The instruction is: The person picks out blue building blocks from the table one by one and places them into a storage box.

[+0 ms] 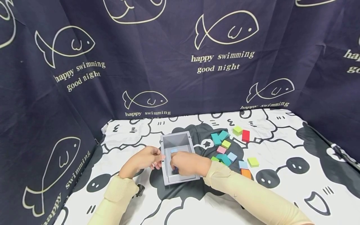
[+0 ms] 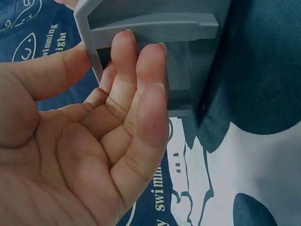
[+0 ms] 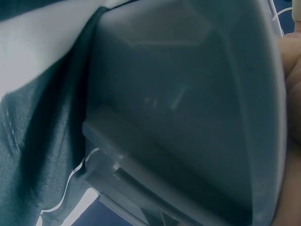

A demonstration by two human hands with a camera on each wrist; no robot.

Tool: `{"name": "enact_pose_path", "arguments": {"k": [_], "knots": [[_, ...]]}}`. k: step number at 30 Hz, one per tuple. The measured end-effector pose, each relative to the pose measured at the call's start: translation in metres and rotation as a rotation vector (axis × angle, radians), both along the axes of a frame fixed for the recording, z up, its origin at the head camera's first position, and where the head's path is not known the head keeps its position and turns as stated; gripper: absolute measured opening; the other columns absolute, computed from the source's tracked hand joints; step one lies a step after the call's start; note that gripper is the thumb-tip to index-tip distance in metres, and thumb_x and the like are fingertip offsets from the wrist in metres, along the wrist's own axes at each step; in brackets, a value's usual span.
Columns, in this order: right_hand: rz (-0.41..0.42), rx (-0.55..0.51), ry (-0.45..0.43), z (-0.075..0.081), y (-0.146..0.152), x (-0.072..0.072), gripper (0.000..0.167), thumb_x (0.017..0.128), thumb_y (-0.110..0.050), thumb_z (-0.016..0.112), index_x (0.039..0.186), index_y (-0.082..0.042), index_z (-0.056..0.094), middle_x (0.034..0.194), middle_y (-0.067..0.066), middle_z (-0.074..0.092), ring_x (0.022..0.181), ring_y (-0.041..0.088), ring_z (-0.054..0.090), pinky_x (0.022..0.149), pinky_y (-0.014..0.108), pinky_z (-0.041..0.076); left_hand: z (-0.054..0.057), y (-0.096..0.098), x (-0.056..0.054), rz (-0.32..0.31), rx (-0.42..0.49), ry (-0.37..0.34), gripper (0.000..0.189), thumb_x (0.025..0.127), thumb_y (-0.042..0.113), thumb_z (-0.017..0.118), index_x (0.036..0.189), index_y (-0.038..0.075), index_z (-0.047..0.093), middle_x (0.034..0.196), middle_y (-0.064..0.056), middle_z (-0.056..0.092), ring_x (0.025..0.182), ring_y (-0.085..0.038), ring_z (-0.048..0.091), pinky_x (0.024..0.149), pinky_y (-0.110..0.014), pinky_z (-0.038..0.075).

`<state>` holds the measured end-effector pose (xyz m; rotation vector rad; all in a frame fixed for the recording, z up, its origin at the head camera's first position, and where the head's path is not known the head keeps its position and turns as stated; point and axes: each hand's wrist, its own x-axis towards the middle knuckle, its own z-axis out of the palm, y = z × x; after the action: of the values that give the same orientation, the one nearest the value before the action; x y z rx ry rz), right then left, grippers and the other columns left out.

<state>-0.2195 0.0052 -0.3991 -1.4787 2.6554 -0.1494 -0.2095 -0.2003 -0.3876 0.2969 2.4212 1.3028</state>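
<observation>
Support: cloth (image 1: 194, 212) printed with black-and-white cartoon faces. Directly upon it: grey box (image 1: 175, 142); coloured blocks (image 1: 216, 139) scattered right of box; small dark object (image 1: 140, 190) left.

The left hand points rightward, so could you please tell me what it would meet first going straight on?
The left hand would probably meet the left wall of the gray bin first, though the exact depth is hard to judge.

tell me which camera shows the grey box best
The head view, looking into the grey box from above, though the right hand covers part. The left wrist view shows a portion behind the left hand; the right wrist view, a dim, cropped close-up.
</observation>
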Motion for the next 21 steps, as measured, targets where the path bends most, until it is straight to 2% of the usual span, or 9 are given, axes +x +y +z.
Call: {"name": "enact_pose_path", "arguments": {"k": [13, 21], "knots": [[0.013, 0.001, 0.017, -0.001, 0.0009, -0.0006, 0.023, 0.074, 0.006, 0.069, 0.086, -0.012, 0.077, 0.082, -0.006, 0.058, 0.068, 0.007, 0.05, 0.068, 0.02, 0.047, -0.0023, -0.0012, -0.0027, 0.004, -0.008, -0.006, 0.018, 0.098, 0.014, 0.06, 0.084, 0.002, 0.061, 0.07, -0.005, 0.064, 0.061, -0.015, 0.062, 0.058, -0.03, 0.051], [0.004, -0.007, 0.01, 0.0006, 0.0013, 0.0006, 0.023, 0.075, 0.005, 0.069, 0.086, -0.013, 0.077, 0.081, -0.007, 0.057, 0.068, 0.006, 0.049, 0.067, 0.02, 0.046, -0.0001, 0.0003, 0.0003, -0.005, -0.001, 0.009, 0.019, 0.097, 0.015, 0.061, 0.085, 0.0, 0.062, 0.071, -0.007, 0.065, 0.061, -0.014, 0.063, 0.057, -0.032, 0.051]]}}
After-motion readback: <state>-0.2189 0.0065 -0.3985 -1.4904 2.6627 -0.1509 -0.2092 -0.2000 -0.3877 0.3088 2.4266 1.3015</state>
